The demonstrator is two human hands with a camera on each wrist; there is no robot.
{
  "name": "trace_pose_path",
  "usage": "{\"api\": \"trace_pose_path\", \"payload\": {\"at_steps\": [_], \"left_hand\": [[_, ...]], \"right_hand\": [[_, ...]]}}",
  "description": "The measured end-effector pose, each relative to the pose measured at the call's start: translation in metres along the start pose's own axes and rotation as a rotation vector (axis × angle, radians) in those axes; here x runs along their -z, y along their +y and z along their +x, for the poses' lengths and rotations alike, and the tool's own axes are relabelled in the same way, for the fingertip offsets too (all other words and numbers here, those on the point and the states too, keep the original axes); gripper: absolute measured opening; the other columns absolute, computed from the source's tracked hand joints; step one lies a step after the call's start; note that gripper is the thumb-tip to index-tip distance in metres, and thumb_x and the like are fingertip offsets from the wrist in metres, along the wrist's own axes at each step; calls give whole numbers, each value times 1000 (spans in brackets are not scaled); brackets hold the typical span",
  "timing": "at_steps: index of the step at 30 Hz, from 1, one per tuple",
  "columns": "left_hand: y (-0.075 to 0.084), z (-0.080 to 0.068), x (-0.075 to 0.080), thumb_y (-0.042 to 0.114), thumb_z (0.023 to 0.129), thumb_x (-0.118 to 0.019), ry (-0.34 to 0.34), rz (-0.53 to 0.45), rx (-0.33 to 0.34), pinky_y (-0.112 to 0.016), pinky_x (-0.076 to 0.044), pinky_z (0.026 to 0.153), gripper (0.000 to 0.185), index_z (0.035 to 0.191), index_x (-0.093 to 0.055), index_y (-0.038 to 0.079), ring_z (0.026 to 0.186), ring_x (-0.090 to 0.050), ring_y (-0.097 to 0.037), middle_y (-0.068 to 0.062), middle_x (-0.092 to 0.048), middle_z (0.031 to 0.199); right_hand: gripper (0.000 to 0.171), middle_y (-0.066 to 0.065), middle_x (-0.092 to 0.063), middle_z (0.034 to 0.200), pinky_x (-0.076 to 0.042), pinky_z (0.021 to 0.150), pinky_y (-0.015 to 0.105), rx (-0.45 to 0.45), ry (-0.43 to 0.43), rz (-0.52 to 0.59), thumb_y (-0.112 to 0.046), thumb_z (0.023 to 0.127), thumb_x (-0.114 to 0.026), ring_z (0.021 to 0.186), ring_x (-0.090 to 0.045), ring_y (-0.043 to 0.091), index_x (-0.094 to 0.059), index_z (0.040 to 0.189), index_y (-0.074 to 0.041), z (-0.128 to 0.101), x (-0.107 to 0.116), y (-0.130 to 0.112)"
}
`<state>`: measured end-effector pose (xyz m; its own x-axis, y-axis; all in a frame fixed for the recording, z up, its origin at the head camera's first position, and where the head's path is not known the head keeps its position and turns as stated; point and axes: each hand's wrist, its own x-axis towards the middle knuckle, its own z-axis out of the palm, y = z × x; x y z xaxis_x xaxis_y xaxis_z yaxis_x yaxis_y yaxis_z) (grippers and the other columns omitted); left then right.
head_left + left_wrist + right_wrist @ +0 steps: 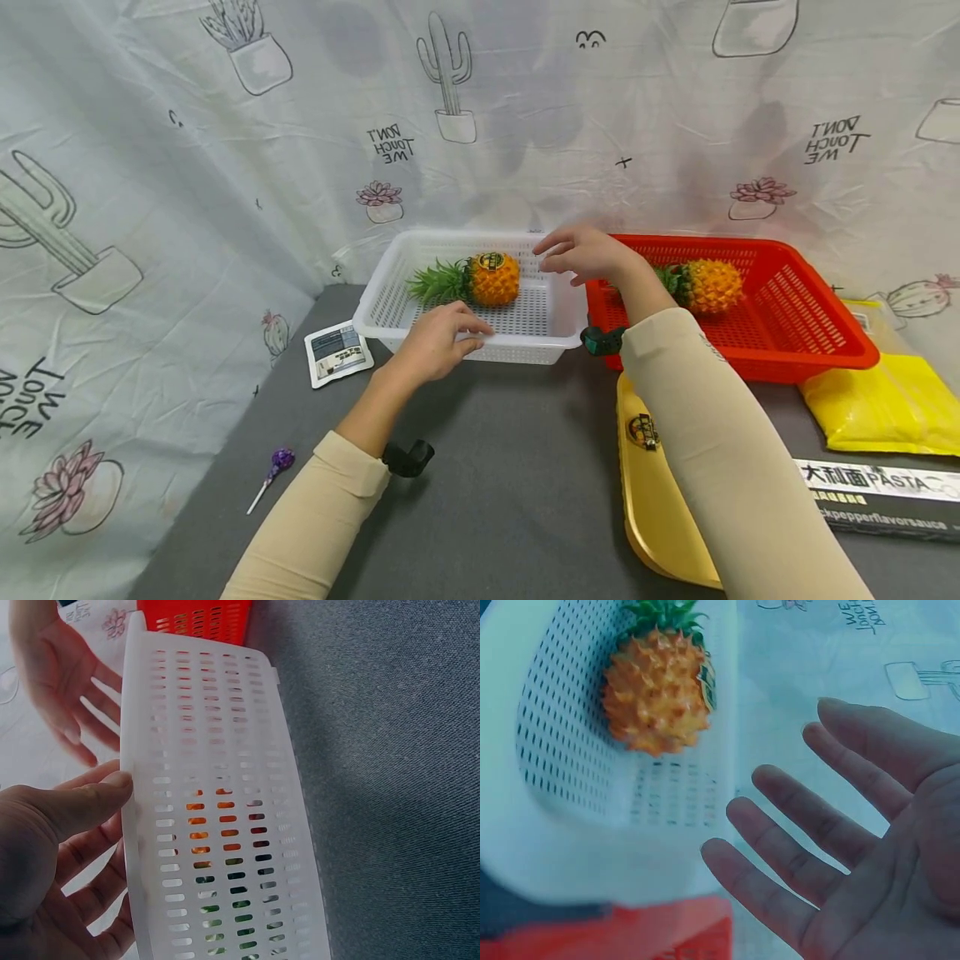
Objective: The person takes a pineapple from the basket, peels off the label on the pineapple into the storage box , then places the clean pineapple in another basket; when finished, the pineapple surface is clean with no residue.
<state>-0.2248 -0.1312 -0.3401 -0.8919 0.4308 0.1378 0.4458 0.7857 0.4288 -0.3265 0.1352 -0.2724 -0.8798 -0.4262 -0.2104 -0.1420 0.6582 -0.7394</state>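
Note:
In the head view a white plastic basket (pixel 551 340) holds a small pineapple (pixel 495 281) lying on its side, its green leaves pointing left. My left hand (pixel 441 337) is at the basket's front rim. The left wrist view shows the left thumb (pixel 97 802) on the rim and the fingers passing behind it. My right hand (pixel 585 252) hovers over the basket's right end, its fingers spread and holding nothing. Beside it stands a red basket (pixel 795 333) with a second pineapple (pixel 712 287), partly hidden behind the right forearm.
A white pouch (pixel 339 354) and a purple lollipop (pixel 281 461) lie at left. In front of the red basket are a gold tray (pixel 652 508), a yellow packet (pixel 885 408) and a black pasta box (pixel 885 504). A printed curtain (pixel 525 100) hangs behind the baskets.

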Motion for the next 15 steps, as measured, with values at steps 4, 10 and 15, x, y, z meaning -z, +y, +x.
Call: {"api": "trace_pose_path", "payload": {"at_steps": [4,10,15], "left_hand": [[-1,-1,0,18,100,-69,1,-2,-6,-46,-51,91,23,121,-78,17,108,-64,-27,-6,-68,117],[-2,-1,0,19,100,-69,-17,-3,-2,-46,-51,92,22,121,-78,17,108,-63,-27,-4,-67,116],[-2,1,0,18,100,-69,-2,2,-22,-45,-51,92,22,120,-79,16,107,-64,-27,-5,-68,115]], "right_hand": [[44,17,-57,148,-51,107,54,-22,-12,-3,-25,103,-61,135,-53,38,-58,145,-13,12,-8,-2],[46,17,-53,151,-49,108,54,-49,-36,-66,-27,104,-58,133,-52,37,-57,147,-12,22,-16,-6],[44,16,-50,151,-48,108,57,-84,-14,-89,-26,103,-59,132,-50,38,-59,145,-13,30,-20,-8]]}}
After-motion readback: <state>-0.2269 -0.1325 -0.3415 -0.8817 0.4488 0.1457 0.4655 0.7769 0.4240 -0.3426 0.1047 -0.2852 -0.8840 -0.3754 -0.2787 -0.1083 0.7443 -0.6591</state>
